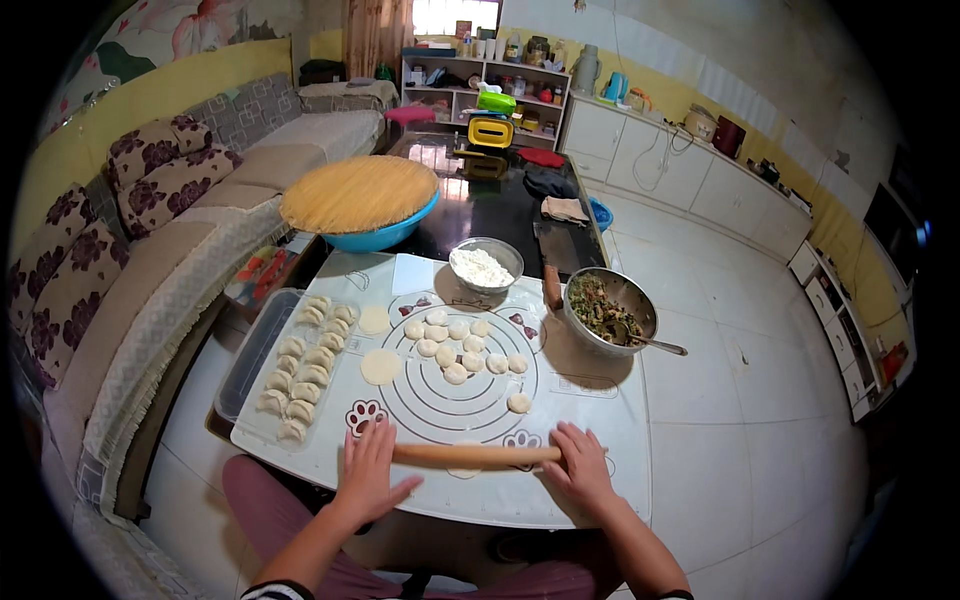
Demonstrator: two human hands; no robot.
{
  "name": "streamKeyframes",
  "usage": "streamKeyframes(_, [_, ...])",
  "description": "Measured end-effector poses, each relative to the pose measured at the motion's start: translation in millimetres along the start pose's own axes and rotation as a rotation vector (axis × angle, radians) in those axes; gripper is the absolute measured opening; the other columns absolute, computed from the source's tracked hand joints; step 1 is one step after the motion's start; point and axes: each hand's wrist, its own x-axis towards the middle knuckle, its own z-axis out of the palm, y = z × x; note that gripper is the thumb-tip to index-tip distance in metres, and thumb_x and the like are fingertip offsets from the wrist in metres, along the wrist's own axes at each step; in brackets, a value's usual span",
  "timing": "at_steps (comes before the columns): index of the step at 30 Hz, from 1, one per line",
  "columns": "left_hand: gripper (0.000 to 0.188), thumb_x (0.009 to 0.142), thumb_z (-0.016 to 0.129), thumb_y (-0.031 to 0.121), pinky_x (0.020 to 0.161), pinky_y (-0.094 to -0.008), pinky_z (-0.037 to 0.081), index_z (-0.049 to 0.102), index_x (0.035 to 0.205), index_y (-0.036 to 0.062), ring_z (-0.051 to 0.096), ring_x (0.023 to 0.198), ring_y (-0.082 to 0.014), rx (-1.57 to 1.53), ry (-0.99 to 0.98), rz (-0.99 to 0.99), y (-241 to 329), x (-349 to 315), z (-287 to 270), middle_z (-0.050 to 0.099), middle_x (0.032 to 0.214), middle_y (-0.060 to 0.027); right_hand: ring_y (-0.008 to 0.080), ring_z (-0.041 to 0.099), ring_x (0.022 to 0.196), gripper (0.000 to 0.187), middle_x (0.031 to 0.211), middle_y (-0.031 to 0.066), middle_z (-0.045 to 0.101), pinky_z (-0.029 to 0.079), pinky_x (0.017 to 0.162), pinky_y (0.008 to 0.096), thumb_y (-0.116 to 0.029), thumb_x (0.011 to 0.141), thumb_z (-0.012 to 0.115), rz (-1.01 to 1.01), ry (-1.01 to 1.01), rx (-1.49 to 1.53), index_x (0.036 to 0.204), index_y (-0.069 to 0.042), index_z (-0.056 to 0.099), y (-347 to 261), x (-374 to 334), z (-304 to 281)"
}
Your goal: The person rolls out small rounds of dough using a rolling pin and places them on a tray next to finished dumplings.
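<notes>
While the left hand (370, 472) and the right hand (582, 468) lie palm-down at opposite ends of a wooden rolling pin (478, 455), the pin sits crosswise over the near part of a printed pastry mat (620, 480). Left hand: spread wide, fingers extended toward the mat's far side, thumb standing out. Right hand: fingers loosely extended over the pin; how firmly either presses, cannot tell. Beneath the pin, near the mat's front edge, a pale dough disc (464, 473) shows in part.

Mat contents: small flattened dough pieces (473, 343) cluster around its centre; one lone piece (519, 403) lies near-right of them. On the mat's left half are two rolled wrappers (380, 367). Along its left edge, a clear plastic tray holds folded dumplings (311, 374) in rows.

At the mat's far edge: steel bowl of white flour (480, 267). At its far-right corner: larger steel bowl of chopped green filling (600, 307), with a metal spoon (660, 345) projecting over the rim. Between the bowls, a cleaver's wooden handle (552, 287) reaches onto the mat. Beyond the far-left corner: blue basin (375, 238) under a round woven cover (360, 195).
</notes>
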Motion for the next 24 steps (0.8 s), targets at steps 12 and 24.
streamKeyframes(12, [0.098, 0.080, 0.055, 0.060, 0.110, -0.0566, 0.006, 0.016, 0.144, -0.0034, 0.012, 0.141, -0.0327, 0.056, 0.001, -0.012, -6, -9, 2, 0.017, 0.151, -0.0201, 0.0314, 0.037, 0.130, 0.069, 0.135, 0.0145, 0.045, 0.023, 0.109, 0.0519, -0.049, 0.083, 0.058, -0.025, -0.072, -0.048, 0.132, -0.004, 0.044, 0, -10, 4])
streamKeyframes(24, [0.099, 0.081, 0.054, 0.060, 0.111, -0.0532, 0.004, 0.014, 0.144, -0.0054, 0.010, 0.142, -0.0314, 0.040, 0.009, -0.086, -2, -19, 0, 0.013, 0.151, -0.0217, 0.0321, 0.036, 0.131, 0.065, 0.134, 0.0152, 0.046, 0.021, 0.110, 0.0501, -0.045, 0.083, 0.060, 0.024, -0.095, -0.028, 0.131, -0.005, 0.045, -1, -14, -7])
